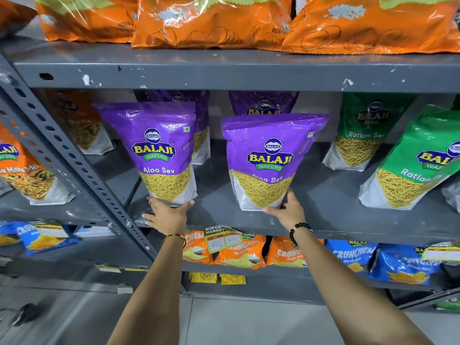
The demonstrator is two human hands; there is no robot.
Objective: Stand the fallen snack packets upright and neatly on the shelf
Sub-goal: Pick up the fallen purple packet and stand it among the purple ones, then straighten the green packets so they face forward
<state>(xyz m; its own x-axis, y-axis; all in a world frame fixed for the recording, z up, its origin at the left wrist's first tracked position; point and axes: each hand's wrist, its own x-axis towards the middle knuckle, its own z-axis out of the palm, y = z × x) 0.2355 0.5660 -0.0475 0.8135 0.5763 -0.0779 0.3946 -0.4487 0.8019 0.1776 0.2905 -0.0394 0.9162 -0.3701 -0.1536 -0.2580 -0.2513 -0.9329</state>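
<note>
Two purple Aloo Sev packets stand upright at the front of the grey middle shelf (323, 220). My left hand (166, 215) grips the bottom edge of the left purple packet (156, 150). My right hand (286, 210) holds the bottom right corner of the right purple packet (271, 160), thumb on its front. Two more purple packets (263, 103) stand behind them, mostly hidden. Green Ratlami Sev packets (358, 133) stand to the right, the nearest green packet (413, 165) leaning left.
Large orange chip bags (211, 21) fill the upper shelf. Orange mix packets (27, 168) stand left of a slanted perforated shelf post (74, 165). The lower shelf holds orange and blue Crunchem bags (403, 265) and a price tag (224, 239).
</note>
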